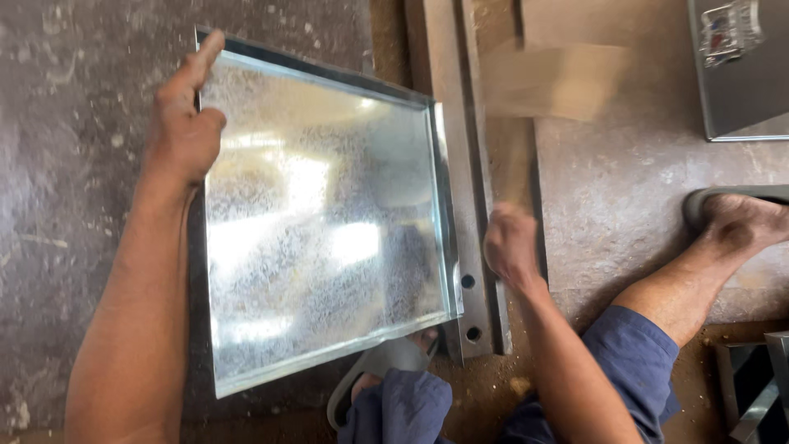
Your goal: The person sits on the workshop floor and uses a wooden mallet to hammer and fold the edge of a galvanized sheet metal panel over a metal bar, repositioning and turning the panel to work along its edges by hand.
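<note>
A shiny galvanized sheet-metal tray (329,222) with folded-up edges lies tilted on the floor. Its right edge rests against a long steel bar (456,123) that has two holes near its close end. My left hand (185,123) grips the tray's upper left edge, thumb along the rim. My right hand (509,247) is closed around the handle of a wooden mallet (559,78). The mallet's head is blurred and raised over the floor to the right of the bar.
My left foot in a grey sandal (386,370) sits under the tray's near corner. My right foot in a sandal (735,218) rests on the concrete floor at the right. A grey metal box (740,74) stands at the top right, with metal pieces (756,382) at the bottom right.
</note>
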Demonstrator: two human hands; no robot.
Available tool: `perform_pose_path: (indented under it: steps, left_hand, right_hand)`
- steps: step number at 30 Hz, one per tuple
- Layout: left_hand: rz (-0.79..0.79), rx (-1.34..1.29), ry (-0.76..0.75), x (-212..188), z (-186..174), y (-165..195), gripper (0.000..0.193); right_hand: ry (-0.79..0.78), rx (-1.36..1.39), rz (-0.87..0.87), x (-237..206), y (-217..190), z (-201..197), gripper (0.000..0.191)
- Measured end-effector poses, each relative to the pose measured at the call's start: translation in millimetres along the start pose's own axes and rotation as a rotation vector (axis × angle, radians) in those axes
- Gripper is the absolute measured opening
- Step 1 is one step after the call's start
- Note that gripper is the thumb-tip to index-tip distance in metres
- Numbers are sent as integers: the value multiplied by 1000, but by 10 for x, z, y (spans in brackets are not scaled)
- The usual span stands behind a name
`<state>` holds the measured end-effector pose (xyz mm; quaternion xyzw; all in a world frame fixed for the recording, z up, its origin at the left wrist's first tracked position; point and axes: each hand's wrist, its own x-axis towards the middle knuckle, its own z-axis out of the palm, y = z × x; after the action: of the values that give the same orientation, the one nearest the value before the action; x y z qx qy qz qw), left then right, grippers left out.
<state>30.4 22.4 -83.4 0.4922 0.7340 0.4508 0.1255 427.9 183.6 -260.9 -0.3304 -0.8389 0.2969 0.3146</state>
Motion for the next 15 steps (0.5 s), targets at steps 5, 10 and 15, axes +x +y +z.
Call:
perform_pose_path:
  steps: [5, 10, 15]
  left_hand:
    - [93, -112, -25, 50, -9, 35, 84]
    - [2, -166, 174, -166, -10, -139, 71]
    - [-363, -182, 44, -597, -1, -2, 37]
  right_hand:
    - [-235, 237, 858, -56, 24, -144, 61]
    - [-406, -106, 636, -704, -242, -4, 71]
    - [-286, 166, 915, -940, -321, 171, 50]
